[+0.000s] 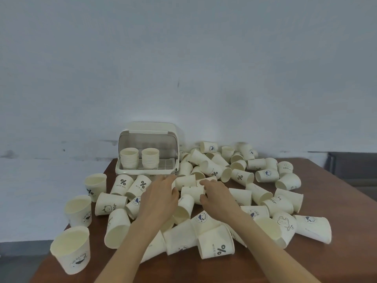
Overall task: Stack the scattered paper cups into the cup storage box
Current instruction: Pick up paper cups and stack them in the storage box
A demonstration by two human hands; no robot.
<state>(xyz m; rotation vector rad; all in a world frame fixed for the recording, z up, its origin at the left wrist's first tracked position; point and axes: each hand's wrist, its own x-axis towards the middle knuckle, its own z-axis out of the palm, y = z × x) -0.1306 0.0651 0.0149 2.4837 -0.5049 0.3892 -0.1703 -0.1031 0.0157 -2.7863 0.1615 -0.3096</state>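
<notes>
Many white printed paper cups (242,177) lie scattered and tipped over a brown table (265,264). At the back left stands the cream cup storage box (147,173), its clear lid raised. Two short stacks of cups (129,158) stand on its grid floor. My right hand (216,196) curls its fingers and thumb around the end of a cup lying on its side (191,192) in the middle of the pile. To the left of that cup is my left hand (161,198), fingers apart, fingertips against a neighbouring cup (185,181).
Three cups stand upright near the table's left edge (70,249). The heap is densest right of the box, up to the wall (183,68). Cups also lie under both forearms. The table's left edge and front left corner are close to the upright cups.
</notes>
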